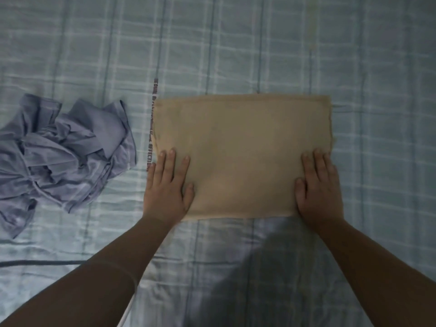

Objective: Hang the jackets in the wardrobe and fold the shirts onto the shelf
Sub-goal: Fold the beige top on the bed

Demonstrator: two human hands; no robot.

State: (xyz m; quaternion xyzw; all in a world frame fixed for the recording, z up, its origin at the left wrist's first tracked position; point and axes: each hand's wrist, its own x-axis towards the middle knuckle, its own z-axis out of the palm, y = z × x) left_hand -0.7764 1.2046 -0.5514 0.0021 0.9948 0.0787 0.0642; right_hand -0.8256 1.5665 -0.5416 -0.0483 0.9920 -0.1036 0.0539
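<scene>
A tan shirt [243, 147], folded into a flat rectangle, lies on the bed in the middle of the view. My left hand [168, 185] presses flat on its near left corner, fingers straight and spread. My right hand [317, 185] lies flat on its near right corner, fingers straight. A crumpled lilac-blue shirt [63, 152] sits in a heap to the left, apart from both hands.
A pale blue checked bedsheet [236, 43] covers the whole surface. A line of dark printed lettering [151, 128] runs along the sheet just left of the tan shirt. My shadow falls on the sheet between my forearms.
</scene>
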